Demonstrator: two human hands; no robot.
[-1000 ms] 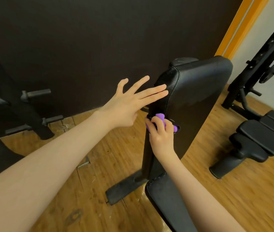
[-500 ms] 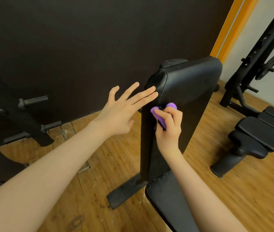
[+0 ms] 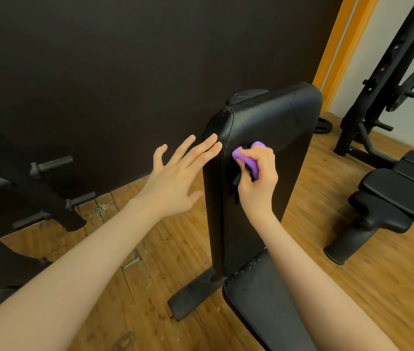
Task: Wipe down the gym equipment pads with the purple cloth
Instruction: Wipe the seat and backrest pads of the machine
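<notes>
One purple cloth (image 3: pixel 247 160) is bunched up in my right hand (image 3: pixel 257 178), my fingers curled round it and pressing it against the front face of the upright back pad (image 3: pixel 276 127), near the pad's left edge and a little below its top. The cloth shows only as a small wad poking out above and between my fingers; the rest is hidden inside my grip. My left hand (image 3: pixel 175 181) is spread wide with straight fingers and holds nothing; its longest fingertips (image 3: pixel 214 143) reach the pad's stitched left side seam, where they look to be touching it, while the thumb hangs apart lower down. Two pads belong to the bench in front of me: the upright one I am wiping and one seat pad (image 3: pixel 264 307) sloping down toward me below it, under my right forearm. The bench's flat black foot (image 3: pixel 193 297) rests on the wooden floor (image 3: pixel 150 249) to the left of the seat. One more bench (image 3: pixel 393 196) with black pads sits well apart to the right, with a black rack (image 3: pixel 388 79) standing behind it. On the left, a dark stand (image 3: pixel 23 178) with several short pegs stands against the dark wall (image 3: pixel 125 59).
</notes>
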